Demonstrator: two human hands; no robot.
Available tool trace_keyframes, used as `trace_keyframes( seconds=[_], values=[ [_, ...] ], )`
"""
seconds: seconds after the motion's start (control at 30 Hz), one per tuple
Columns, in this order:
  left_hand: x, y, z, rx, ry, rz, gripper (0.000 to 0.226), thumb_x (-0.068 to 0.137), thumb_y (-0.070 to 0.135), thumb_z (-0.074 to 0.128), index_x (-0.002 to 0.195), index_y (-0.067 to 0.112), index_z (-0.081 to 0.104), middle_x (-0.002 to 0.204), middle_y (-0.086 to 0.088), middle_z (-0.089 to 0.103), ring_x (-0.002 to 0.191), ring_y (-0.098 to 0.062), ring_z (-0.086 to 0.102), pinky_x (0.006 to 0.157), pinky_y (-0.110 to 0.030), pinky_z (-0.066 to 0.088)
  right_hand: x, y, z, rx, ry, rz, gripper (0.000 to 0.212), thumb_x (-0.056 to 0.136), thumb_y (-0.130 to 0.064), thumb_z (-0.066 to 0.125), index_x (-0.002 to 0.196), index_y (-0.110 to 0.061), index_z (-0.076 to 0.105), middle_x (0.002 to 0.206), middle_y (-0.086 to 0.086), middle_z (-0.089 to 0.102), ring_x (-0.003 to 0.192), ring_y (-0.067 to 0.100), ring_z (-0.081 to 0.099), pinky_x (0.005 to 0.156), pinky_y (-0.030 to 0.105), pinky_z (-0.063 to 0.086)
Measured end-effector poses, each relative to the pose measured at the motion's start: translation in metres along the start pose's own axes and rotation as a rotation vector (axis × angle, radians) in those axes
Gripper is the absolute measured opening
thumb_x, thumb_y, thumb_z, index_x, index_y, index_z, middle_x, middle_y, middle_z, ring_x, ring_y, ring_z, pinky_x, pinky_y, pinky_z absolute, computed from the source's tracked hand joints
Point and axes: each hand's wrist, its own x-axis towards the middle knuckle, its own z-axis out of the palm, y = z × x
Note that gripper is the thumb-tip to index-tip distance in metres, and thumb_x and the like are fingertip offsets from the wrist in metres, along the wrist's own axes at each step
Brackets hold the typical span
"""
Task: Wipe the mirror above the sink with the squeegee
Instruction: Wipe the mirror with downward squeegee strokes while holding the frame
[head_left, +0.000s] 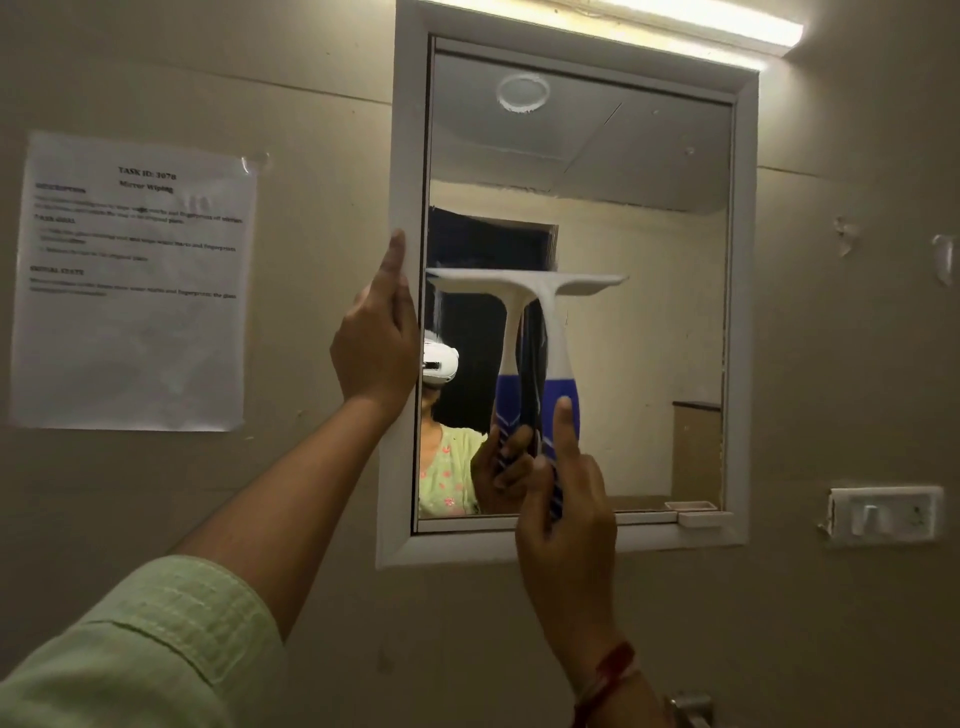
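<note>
A white-framed mirror (649, 312) hangs on the beige wall. A white and blue squeegee (550, 312) stands upright against the glass, its blade level across the left half at mid height. My right hand (566, 509) grips the blue handle near the mirror's lower edge, index finger stretched up along it. My left hand (379, 338) grips the left side of the mirror frame (408, 156), thumb pointing up. The sink is out of view.
A printed task sheet (135, 280) is taped to the wall left of the mirror. A white switch plate (885, 514) sits at the right, with clear hooks (943, 260) above it. A lit tube light (675, 26) runs over the mirror. A metal tap top (691, 709) shows at the bottom.
</note>
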Motion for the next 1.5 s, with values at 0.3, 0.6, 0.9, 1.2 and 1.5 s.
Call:
trace_keyframes(
  seconds=[0.3, 0.6, 0.9, 1.2, 1.5],
  values=[
    [-0.002, -0.002, -0.002, -0.009, -0.026, -0.004, 0.04, 0.1, 0.023, 0.035, 0.141, 0.022, 0.032, 0.066, -0.006, 0.053, 0.047, -0.003, 0.031, 0.046, -0.011, 0.025, 0.019, -0.006, 0.006, 0.008, 0.029, 0.036, 0.055, 0.095, -0.016, 0.043, 0.143, -0.028, 0.018, 0.099, 0.005, 0.054, 0.076, 0.008, 0.055, 0.07, 0.018, 0.05],
    [-0.002, -0.002, -0.002, -0.01, -0.043, -0.007, 0.041, 0.101, 0.022, 0.034, 0.141, 0.023, 0.031, 0.087, -0.014, 0.066, 0.049, -0.007, 0.036, 0.046, -0.013, 0.029, 0.029, -0.008, 0.01, -0.001, 0.089, 0.014, 0.053, 0.094, -0.023, 0.04, 0.143, -0.027, 0.019, 0.098, -0.003, 0.05, 0.075, 0.005, 0.053, 0.069, 0.018, 0.049],
    [-0.002, -0.005, -0.002, -0.012, -0.023, 0.005, 0.041, 0.1, 0.022, 0.035, 0.141, 0.023, 0.032, 0.077, -0.011, 0.063, 0.048, -0.003, 0.034, 0.047, -0.011, 0.028, -0.025, -0.003, 0.008, 0.027, 0.013, 0.048, 0.057, 0.095, -0.025, 0.039, 0.141, -0.042, 0.01, 0.094, 0.002, 0.052, 0.066, 0.005, 0.051, 0.056, 0.016, 0.048],
    [-0.001, -0.005, -0.002, 0.019, -0.033, 0.021, 0.041, 0.101, 0.025, 0.034, 0.141, 0.024, 0.031, 0.086, -0.011, 0.065, 0.053, -0.013, 0.047, 0.048, -0.015, 0.035, 0.007, -0.003, 0.017, 0.033, 0.052, 0.047, 0.051, 0.096, -0.029, 0.036, 0.143, -0.03, 0.016, 0.098, 0.007, 0.054, 0.073, 0.008, 0.054, 0.067, 0.017, 0.05],
    [-0.001, -0.008, 0.001, 0.047, -0.012, 0.013, 0.041, 0.101, 0.026, 0.033, 0.142, 0.025, 0.03, 0.071, -0.006, 0.059, 0.048, -0.001, 0.035, 0.046, -0.012, 0.029, -0.019, 0.0, 0.014, 0.107, 0.044, 0.083, 0.054, 0.094, -0.023, 0.04, 0.14, -0.04, 0.016, 0.096, 0.004, 0.054, 0.067, 0.005, 0.051, 0.062, 0.011, 0.047]
  ],
)
